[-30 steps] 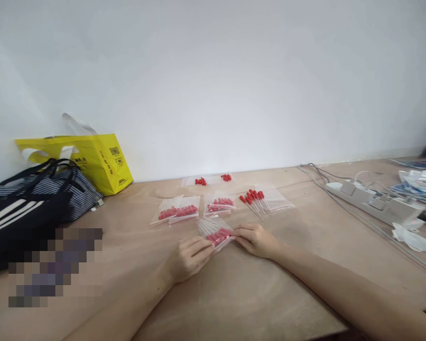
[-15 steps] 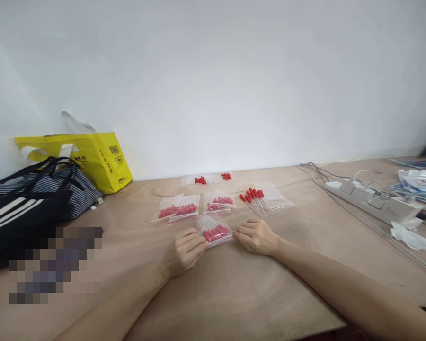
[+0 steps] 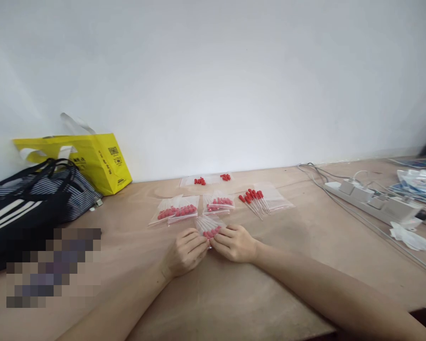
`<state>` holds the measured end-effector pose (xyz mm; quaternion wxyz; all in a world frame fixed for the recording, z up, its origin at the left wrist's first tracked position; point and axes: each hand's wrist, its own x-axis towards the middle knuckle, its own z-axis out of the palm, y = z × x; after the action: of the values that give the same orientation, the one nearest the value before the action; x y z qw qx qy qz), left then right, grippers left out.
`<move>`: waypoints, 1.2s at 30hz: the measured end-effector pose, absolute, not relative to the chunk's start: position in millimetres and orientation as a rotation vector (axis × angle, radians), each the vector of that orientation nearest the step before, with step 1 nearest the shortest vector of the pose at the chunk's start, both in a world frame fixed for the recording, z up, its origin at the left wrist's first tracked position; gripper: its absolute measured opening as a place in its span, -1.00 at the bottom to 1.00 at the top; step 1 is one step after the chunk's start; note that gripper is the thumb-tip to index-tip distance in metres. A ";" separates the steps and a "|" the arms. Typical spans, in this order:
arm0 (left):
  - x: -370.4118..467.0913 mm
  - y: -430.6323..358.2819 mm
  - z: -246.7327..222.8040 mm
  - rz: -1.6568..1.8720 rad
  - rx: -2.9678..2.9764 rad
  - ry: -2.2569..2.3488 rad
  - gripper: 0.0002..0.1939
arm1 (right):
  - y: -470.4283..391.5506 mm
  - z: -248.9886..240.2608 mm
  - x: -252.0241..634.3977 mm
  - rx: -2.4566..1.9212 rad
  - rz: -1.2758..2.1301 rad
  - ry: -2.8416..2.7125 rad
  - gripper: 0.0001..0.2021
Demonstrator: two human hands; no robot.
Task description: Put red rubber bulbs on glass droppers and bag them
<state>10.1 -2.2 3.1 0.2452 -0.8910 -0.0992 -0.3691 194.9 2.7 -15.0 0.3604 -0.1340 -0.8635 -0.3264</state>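
A clear zip bag [image 3: 211, 222] of droppers with red bulbs lies on the table, its near edge between my hands. My left hand [image 3: 188, 251] is closed, fingertips pinching that edge at its left corner. Close beside it, my right hand [image 3: 234, 242] is closed on the same edge and covers the bag's right part. Just behind are more filled zip bags, one pile [image 3: 182, 210] at the left and another [image 3: 218, 202] in the middle. Loose red-bulbed droppers [image 3: 255, 201] fan out to the right, partly over a flat clear bag [image 3: 279, 196].
Against the wall lies a clear bag [image 3: 211, 180] with red bulbs at both ends. A yellow bag [image 3: 113, 166], a striped bag [image 3: 81, 189] and a black bag [image 3: 28, 222] stand left. On the right are a power strip [image 3: 362, 203], cables and a crumpled white piece [image 3: 412, 237].
My right hand has slid left along the near edge of the bag, from its right corner to close beside my left hand. The left hand stays in place.
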 end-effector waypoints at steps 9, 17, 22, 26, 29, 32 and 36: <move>2.9 -3.1 -1.1 -0.995 -2.426 -0.295 -0.87 | 8.5 -15.9 218.3 -0.338 -0.859 -2.308 -0.77; 1.1 -2.9 2.1 -1.038 -2.443 -0.285 -0.88 | 13.8 -28.1 241.0 -0.551 -0.690 -2.290 -0.78; 1.4 0.9 -1.3 -1.020 -2.408 -0.284 -0.87 | 16.1 -30.1 235.4 -0.541 -0.655 -2.287 -0.81; 1.0 0.9 -0.8 -1.026 -2.408 -0.293 -0.87 | 17.2 -27.8 233.8 -0.461 -0.709 -2.298 -0.82; 2.7 0.2 1.0 -1.009 -2.420 -0.292 -0.87 | 15.9 -24.5 231.0 -0.455 -0.712 -2.291 -0.82; 6.5 0.5 1.5 -0.991 -2.413 -0.294 -0.86 | 13.0 -21.6 225.9 -0.467 -0.689 -2.287 -0.82; 12.2 1.3 0.8 -0.978 -2.391 -0.268 -0.85 | 9.2 -19.3 216.4 -0.453 -0.702 -2.272 -0.82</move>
<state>12.2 1.3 0.8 0.2688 -0.8867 -0.0993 -0.3628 216.4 9.2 -19.3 0.3529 -0.1752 -0.8782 -0.2712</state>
